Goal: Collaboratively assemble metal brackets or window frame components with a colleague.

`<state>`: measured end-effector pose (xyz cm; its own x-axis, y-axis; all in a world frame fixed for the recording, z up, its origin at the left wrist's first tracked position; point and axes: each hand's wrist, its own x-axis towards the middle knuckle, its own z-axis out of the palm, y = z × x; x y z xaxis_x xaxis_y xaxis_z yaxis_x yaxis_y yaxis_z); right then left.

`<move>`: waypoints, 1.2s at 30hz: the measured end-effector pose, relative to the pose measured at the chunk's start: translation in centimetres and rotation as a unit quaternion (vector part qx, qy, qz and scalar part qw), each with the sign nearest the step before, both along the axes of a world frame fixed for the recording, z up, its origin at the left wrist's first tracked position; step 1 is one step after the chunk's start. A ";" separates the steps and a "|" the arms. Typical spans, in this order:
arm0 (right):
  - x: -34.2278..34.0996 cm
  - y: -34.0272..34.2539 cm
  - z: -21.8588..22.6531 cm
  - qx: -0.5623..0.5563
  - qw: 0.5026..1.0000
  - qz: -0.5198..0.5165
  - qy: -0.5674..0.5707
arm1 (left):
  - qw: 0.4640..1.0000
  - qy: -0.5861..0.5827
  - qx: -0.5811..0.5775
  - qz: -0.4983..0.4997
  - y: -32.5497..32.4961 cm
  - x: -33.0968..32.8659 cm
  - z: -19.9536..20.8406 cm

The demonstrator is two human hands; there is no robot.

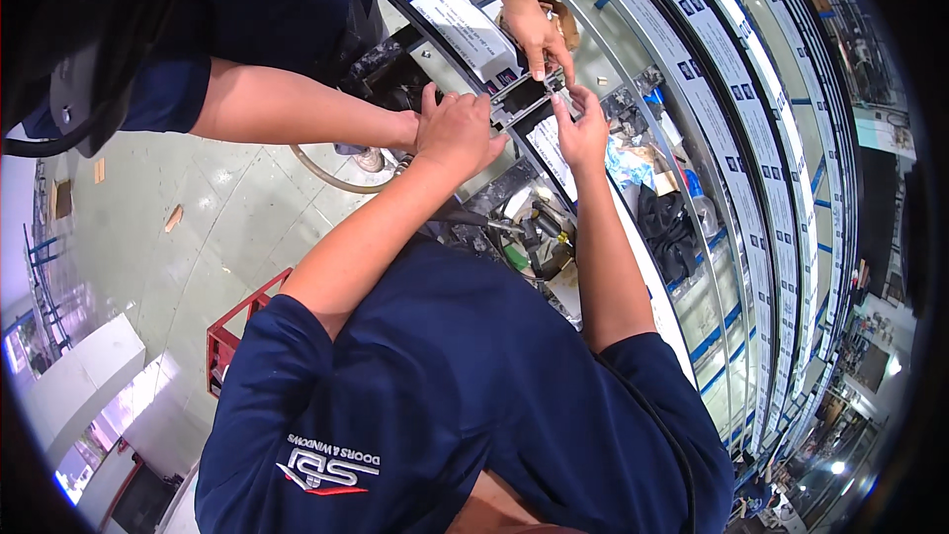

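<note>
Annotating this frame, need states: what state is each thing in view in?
Metal piece: between the hands
Left hand: at the piece's left end, grip unclear
Right hand: fingers at its right end, grip unclear
Co-worker's hand: pointing down, fingers near right end
Long profiles: film on
Hose: bent
Black cloth or bag: crumpled
Red rack: partly hidden

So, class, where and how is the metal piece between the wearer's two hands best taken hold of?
The metal piece is probably best held at its right end, coming from the right: its thin, parallel edges suit a pinch. The left hand is by its other end, and a co-worker's hand reaches from above.
</note>
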<state>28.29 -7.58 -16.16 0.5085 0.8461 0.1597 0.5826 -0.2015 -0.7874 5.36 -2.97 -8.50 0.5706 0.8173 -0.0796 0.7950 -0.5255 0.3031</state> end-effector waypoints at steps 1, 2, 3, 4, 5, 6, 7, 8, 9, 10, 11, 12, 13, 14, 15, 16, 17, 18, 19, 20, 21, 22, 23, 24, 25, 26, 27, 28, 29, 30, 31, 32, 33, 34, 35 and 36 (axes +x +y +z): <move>0.8 0.1 -1.4 0.000 0.999 0.001 0.039 | 1.000 0.013 -0.003 0.003 0.0 0.1 0.1; 1.2 0.3 -2.4 0.000 0.997 0.000 0.079 | 1.000 0.017 -0.013 0.000 0.0 0.2 0.1; 1.7 0.2 -3.3 0.001 0.993 -0.001 0.118 | 1.000 0.021 -0.023 -0.004 0.1 0.3 0.1; 1.4 0.1 -2.5 -0.035 0.980 -0.007 0.195 | 0.999 0.027 -0.030 -0.006 0.3 0.3 0.2; 1.4 0.5 -2.4 -0.051 0.978 -0.014 0.200 | 0.999 0.030 -0.031 -0.003 0.4 0.3 0.3; 1.5 1.2 -2.4 -0.068 0.976 -0.021 0.205 | 0.999 0.033 -0.031 0.000 0.5 0.2 0.3; 1.7 1.6 -2.2 -0.085 0.974 -0.031 0.208 | 0.999 0.034 -0.033 0.000 0.5 0.3 0.4; 1.6 1.9 -2.2 -0.083 0.972 -0.035 0.218 | 0.999 0.033 -0.032 -0.002 0.5 0.4 0.4; 1.8 1.9 -2.0 -0.082 0.969 -0.030 0.230 | 0.999 0.033 -0.032 -0.004 0.4 0.4 0.3; 1.5 2.2 -0.9 -0.081 0.966 -0.023 0.243 | 0.999 0.033 -0.032 -0.003 0.3 0.3 0.2; 1.4 2.3 -0.3 -0.081 0.963 -0.016 0.256 | 0.999 0.030 -0.027 -0.005 0.3 0.1 0.1; 1.5 2.5 -0.4 -0.079 0.961 0.010 0.264 | 0.999 0.027 -0.022 -0.007 0.4 0.0 -0.1; 1.6 2.4 -0.2 -0.084 0.959 0.020 0.270 | 1.000 0.023 -0.017 -0.008 0.4 0.0 -0.3; 1.6 2.4 0.0 -0.090 0.957 0.031 0.275 | 1.000 0.020 -0.006 -0.010 0.3 0.0 -0.5; 1.6 2.4 0.2 -0.095 0.954 0.042 0.280 | 1.000 0.017 0.005 -0.011 0.3 0.0 -0.7; 1.6 2.4 0.2 -0.096 0.956 0.040 0.276 | 1.000 0.013 0.015 -0.012 0.2 0.0 -0.7; 1.5 2.3 0.3 -0.097 0.957 0.038 0.271 | 1.000 0.010 0.017 -0.012 0.2 0.0 -0.8; 1.4 2.3 0.4 -0.097 0.958 0.036 0.267 | 1.000 0.007 0.019 -0.012 0.2 -0.1 -0.9; 1.5 2.3 0.0 -0.093 0.960 0.030 0.263 | 1.000 0.003 0.022 -0.013 0.3 -0.1 -0.9; 1.6 2.3 -0.4 -0.088 0.962 0.024 0.259 | 0.999 -0.005 0.030 -0.015 0.2 -0.1 -0.9; 1.6 2.3 -0.8 -0.083 0.963 0.018 0.254 | 0.999 -0.013 0.039 -0.017 0.0 -0.2 -1.0; 1.8 2.4 -1.3 -0.079 0.964 0.021 0.253 | 0.998 -0.022 0.048 -0.019 0.0 -0.2 -1.0; 2.1 2.4 -1.8 -0.074 0.965 0.024 0.252 | 0.998 -0.026 0.048 -0.022 0.1 -0.2 -1.0; 2.4 2.5 -2.3 -0.070 0.965 0.027 0.251 | 0.998 -0.030 0.048 -0.024 0.2 -0.2 -1.1; 2.4 2.5 -2.4 -0.067 0.964 0.029 0.254 | 0.998 -0.034 0.047 -0.025 0.2 -0.3 -1.3; 2.4 2.6 -2.4 -0.064 0.964 0.031 0.257 | 0.998 -0.042 0.051 -0.021 0.2 -0.3 -1.4; 2.4 2.6 -2.4 -0.062 0.963 0.033 0.260 | 0.997 -0.049 0.054 -0.017 0.1 -0.4 -1.6; 2.3 2.6 -2.3 -0.060 0.962 0.032 0.264 | 0.997 -0.056 0.058 -0.014 0.1 -0.4 -1.6; 2.2 2.6 -2.2 -0.058 0.961 0.031 0.269 | 0.996 -0.061 0.056 -0.012 0.0 -0.5 -1.7; 2.1 2.6 -2.2 -0.055 0.960 0.030 0.273 | 0.996 -0.067 0.054 -0.010 -0.2 -0.5 -1.8; 2.2 2.5 -2.3 -0.055 0.961 0.031 0.271 | 0.996 -0.072 0.053 -0.010 -0.2 -0.4 -1.7; 2.3 2.4 -2.5 -0.055 0.961 0.032 0.269 | 0.997 -0.064 0.041 -0.011 -0.1 -0.3 -1.6; 2.5 2.4 -2.7 -0.055 0.962 0.033 0.266 | 0.998 -0.055 0.028 -0.013 0.0 -0.2 -1.5; 2.5 2.4 -2.7 -0.057 0.961 0.031 0.268 | 0.999 -0.045 0.015 -0.014 0.0 -0.3 -1.5; 2.5 2.4 -2.6 -0.059 0.961 0.029 0.268 | 0.999 -0.041 0.022 -0.011 0.0 -0.2 -1.4; 2.3 2.5 -2.6 -0.061 0.961 0.027 0.269 | 0.999 -0.038 0.030 -0.007 0.1 0.1 -1.4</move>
<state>30.63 -5.09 -18.74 0.4439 0.8695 -0.2165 0.1094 -0.2924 -0.9500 5.43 -2.90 -9.93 0.5851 0.8109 0.0124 0.7632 -0.5558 0.3294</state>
